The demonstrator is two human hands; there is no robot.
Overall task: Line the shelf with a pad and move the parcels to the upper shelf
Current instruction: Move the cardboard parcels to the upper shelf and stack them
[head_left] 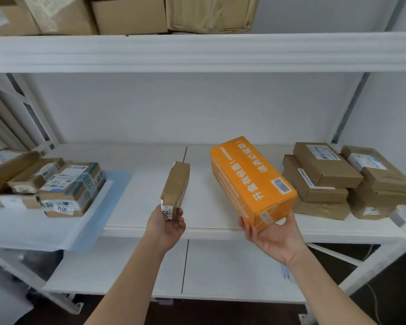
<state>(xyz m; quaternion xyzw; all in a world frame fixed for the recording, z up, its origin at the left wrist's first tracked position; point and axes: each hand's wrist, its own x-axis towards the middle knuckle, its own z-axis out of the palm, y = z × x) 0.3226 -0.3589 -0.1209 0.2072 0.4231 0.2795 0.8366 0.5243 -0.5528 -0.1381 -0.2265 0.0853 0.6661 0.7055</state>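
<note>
Parcels are in both our hands at this moment: our left hand [167,225] pinches a slim brown parcel [175,187] by its near end, thumb on one face and fingers curled round the other, and our right hand [271,233] cups the near end of an orange box [251,181] from below, fingers spread and bent up round its corner. Both are held just above the middle shelf [150,202], over its bare centre. We judge the job partly done. A pad [89,221] lies over the left part of that shelf, its corner hanging past the front edge, with a cluster of taped parcels [63,188] resting on it; the centre and right of the shelf look unlined. A brown stack [319,181] and a second one [380,181] sit at the right, so several parcels are left to move. The upper shelf [197,52] already carries large cartons [131,15], but they are cut off by the top of the view, and we cannot tell what room is left up there or whether it has a pad. The left cluster runs out of frame too, most label print is too blurred to read, and the far sides of both held parcels are hidden from us.
</note>
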